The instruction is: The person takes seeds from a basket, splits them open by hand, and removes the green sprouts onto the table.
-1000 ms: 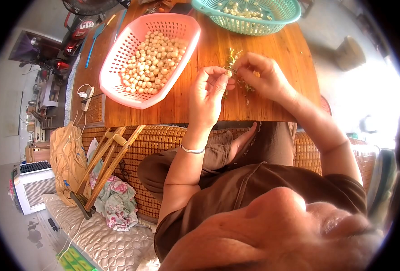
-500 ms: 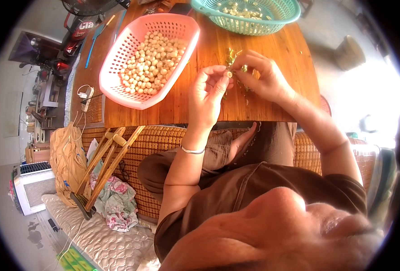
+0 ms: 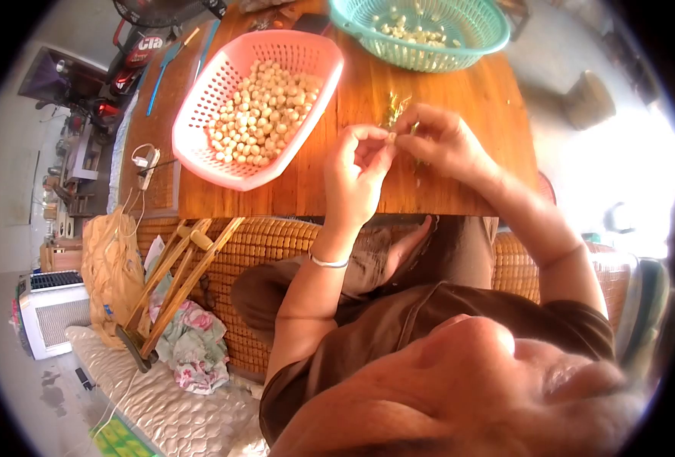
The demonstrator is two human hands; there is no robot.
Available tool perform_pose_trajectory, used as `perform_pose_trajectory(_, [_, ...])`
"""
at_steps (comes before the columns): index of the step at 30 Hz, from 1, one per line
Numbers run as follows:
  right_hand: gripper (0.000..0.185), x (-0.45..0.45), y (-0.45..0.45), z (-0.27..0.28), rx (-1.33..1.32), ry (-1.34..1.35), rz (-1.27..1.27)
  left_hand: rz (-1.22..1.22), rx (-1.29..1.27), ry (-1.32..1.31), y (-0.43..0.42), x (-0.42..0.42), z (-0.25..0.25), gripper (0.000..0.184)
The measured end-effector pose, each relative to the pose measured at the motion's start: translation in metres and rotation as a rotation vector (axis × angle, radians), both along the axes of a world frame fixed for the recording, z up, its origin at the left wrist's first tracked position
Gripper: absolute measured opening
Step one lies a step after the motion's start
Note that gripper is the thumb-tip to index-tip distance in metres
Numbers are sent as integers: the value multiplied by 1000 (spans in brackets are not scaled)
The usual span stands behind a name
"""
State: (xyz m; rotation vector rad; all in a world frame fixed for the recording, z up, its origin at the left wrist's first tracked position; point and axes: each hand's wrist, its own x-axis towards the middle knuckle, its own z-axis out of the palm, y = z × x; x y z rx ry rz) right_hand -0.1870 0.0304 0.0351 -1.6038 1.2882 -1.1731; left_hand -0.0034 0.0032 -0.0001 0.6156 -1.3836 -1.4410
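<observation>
Pinching: left hand, thumb and fingertips on small pale piece, held above wooden table; right hand, fingertips at same piece, grip impossible to tell clearly. Beyond: green scraps; pink basket, round pale kernels within. Farthest: teal basket, pale bits inside.

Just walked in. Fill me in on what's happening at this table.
A person sits at a wooden table, the left hand pinching a small pale piece and the right hand working close against it. Greenish scraps lie by the hands. The pink basket holds many pale round pieces; the teal basket, farther off, holds fewer pale bits.
</observation>
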Motion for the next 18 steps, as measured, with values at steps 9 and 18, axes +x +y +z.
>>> perform_pose_trajectory(9, [14,0,1,-1,-82,17,17,127,-199,-114,3,-5,0,18])
perform_pose_trajectory(18, [13,-1,2,-11,-57,-101,35,218,-445,-254,-1,-8,-1,14])
